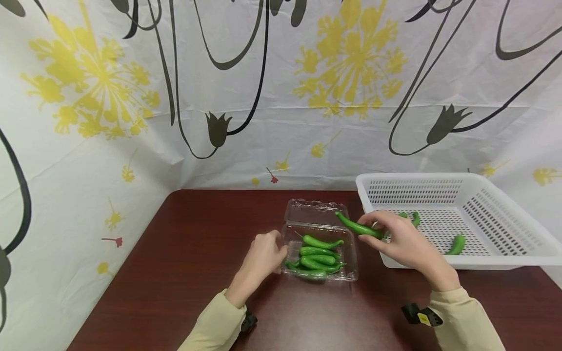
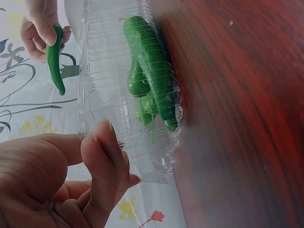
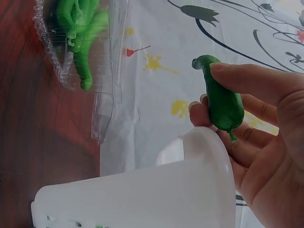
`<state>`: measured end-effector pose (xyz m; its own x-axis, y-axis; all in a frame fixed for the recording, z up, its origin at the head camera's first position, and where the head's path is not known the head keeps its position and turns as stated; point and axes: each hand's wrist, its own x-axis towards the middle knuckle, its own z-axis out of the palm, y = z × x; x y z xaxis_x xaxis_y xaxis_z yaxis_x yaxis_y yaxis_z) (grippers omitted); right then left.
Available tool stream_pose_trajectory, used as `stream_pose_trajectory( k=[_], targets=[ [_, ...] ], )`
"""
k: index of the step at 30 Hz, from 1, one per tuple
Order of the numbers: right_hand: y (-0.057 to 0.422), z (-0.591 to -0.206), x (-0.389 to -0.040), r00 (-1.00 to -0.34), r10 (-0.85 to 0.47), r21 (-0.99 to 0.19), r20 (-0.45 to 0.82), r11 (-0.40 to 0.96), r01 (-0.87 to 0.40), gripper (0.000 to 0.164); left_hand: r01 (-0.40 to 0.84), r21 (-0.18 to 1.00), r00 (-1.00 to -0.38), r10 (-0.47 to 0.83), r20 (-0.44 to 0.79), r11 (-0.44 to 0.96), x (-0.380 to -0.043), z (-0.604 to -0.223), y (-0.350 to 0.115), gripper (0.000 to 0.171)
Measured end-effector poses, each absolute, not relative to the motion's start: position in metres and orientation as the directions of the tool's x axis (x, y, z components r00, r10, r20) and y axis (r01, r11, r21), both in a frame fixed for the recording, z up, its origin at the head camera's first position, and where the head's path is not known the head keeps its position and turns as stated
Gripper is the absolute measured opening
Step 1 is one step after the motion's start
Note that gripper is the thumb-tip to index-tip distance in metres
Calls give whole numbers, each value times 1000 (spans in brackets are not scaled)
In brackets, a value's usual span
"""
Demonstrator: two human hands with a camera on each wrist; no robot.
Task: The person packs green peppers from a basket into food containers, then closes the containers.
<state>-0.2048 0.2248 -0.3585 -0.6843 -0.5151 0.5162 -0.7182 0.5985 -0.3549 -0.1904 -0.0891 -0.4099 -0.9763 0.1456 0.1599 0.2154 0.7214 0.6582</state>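
My right hand (image 1: 401,238) pinches a green chili pepper (image 1: 354,226) between thumb and fingers, above the gap between a clear plastic clamshell box and a white basket. In the right wrist view that pepper (image 3: 224,102) hangs by the basket's corner, its stem pointing down. The clamshell box (image 1: 351,253) lies with its lid (image 1: 309,212) folded back, and several green chili peppers (image 1: 319,261) are piled inside. At the box's left side, my left hand (image 1: 262,251) pinches the rim. Up close, the left wrist view has the thumb and fingers (image 2: 102,156) at the clear wall.
A white perforated basket (image 1: 518,209) stands to the right, with a few chili peppers (image 1: 457,244) in it. The dark red wooden table (image 1: 184,243) meets a patterned white sheet (image 1: 263,161) at the back and left.
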Motion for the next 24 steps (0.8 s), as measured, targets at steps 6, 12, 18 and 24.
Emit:
stream_pose_trajectory(
  k=[6,12,18,24],
  targets=[
    [219,-359,-205,-672,-530,-357,517,581,-732,29,215,656,-976,141,165,723,-190,-410,-89,33],
    [215,-360,-203,-668,-535,-350,518,580,-736,30,224,649,-974,148,170,727,-190,-409,-90,33],
    [210,-363,-204,-644,-553,-342,529,556,-758,31,213,653,-977,144,159,727,-190,-409,-89,33],
    [204,-366,-203,-639,-563,-343,524,547,-763,29,212,649,-977,144,157,730,-190,-408,-89,32]
  ],
)
